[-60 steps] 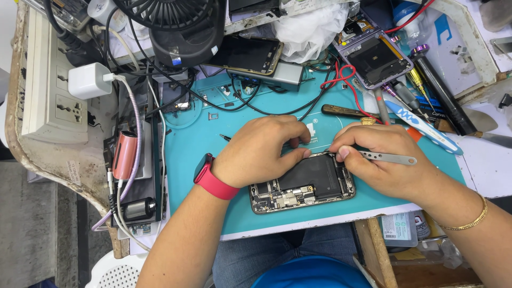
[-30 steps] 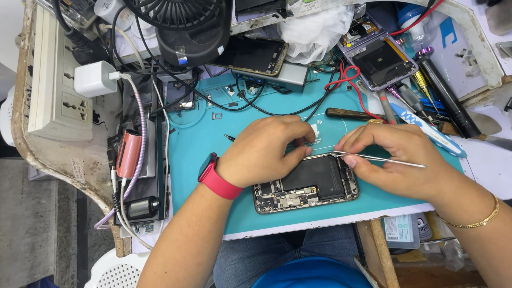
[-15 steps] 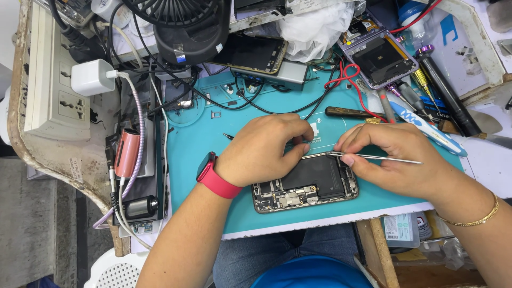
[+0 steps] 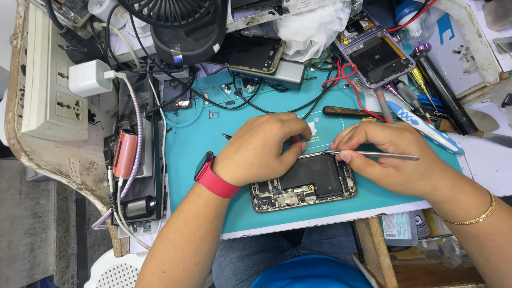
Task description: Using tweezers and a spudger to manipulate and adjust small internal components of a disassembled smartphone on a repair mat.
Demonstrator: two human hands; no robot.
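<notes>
In the head view, the opened smartphone (image 4: 304, 182) lay on the teal mat (image 4: 197, 144) near the desk's front edge, the left hand (image 4: 261, 149) pressed closed on its far edge while the right hand (image 4: 392, 157) pinched metal tweezers (image 4: 373, 155) at that same edge. Working well here probably meant keeping the phone pinned and the tips shallow beside the black battery (image 4: 314, 173). The left fingers hid the exact contact point, and the small board parts were hard to make out.

red wristwatch (image 4: 212, 176), gold bracelet (image 4: 472, 217), blue jeans (image 4: 250, 256)
</notes>
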